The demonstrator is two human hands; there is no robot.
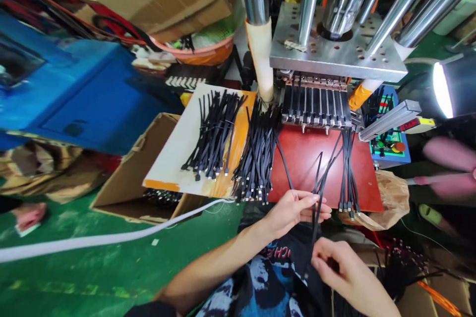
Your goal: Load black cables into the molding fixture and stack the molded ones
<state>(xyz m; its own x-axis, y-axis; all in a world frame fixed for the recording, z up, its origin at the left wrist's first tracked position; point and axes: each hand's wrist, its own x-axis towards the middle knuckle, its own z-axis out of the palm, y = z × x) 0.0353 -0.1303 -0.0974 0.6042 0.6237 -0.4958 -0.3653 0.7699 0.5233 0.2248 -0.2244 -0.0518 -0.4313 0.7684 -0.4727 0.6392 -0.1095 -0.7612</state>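
Note:
In front of my body, my left hand (292, 212) pinches a few thin black cables (327, 171) between thumb and fingers. Their upper ends fan out over the red board. Just below and to the right, my right hand (340, 263) is closed, its fingertips at the lower part of the same cables. To the right of these strands, a small bunch of black cables (346, 173) with metal-tipped ends hangs over the board. A larger pile of black cables (258, 158) lies at the board's left, and another pile (213, 136) rests on a white panel.
The red board (297, 141) sits under a metal press (334, 62) with a slotted black fixture (316, 106). A control box (394, 146) with buttons stands right. A white panel (171, 153) covers part of a cardboard box (122, 183). A pink fan (451, 166) is far right.

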